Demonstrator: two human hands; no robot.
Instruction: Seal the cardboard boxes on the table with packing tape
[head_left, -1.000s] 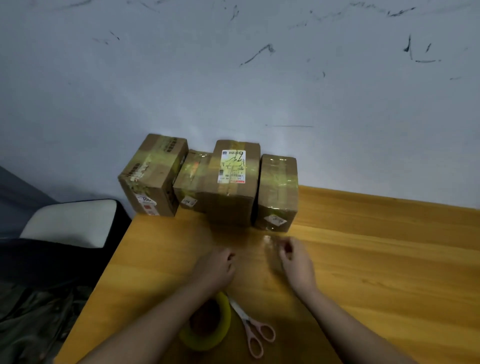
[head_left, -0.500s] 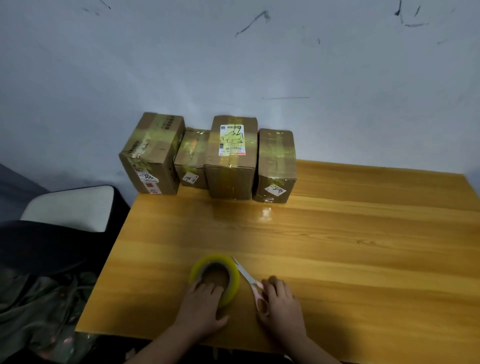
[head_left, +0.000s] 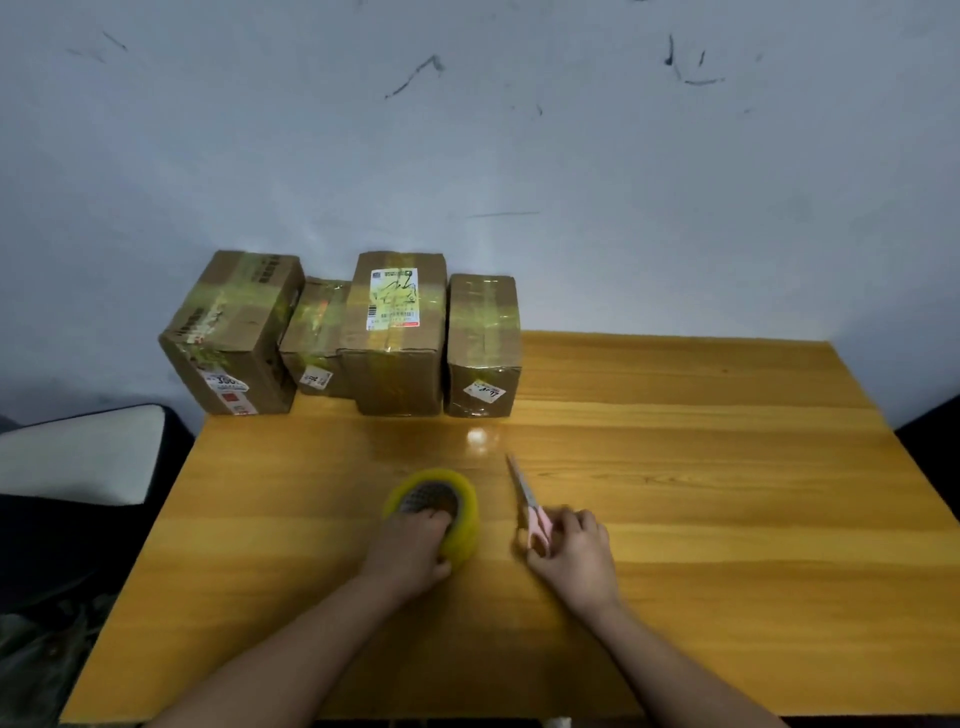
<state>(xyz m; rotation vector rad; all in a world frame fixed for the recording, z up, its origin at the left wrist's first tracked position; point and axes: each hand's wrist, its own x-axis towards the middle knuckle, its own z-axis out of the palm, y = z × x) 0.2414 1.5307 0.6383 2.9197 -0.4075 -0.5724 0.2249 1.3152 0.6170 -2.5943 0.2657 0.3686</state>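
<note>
Along the far left edge of the worktop (head_left: 675, 519), against the wall, four cardboard boxes (head_left: 400, 332) stand in a row, each already banded with yellowish tape, so the sealing looks finished or nearly so. Nearer, the left hand (head_left: 410, 551) has its grip closed around the packing tape roll (head_left: 434, 506), while the right hand (head_left: 574, 553) pinches the pink handles of the scissors (head_left: 527, 501) just beside it

Four taped cardboard boxes (head_left: 363, 332) stand in a row against the wall; yellow tape roll (head_left: 457, 506) lies nearer.
</note>
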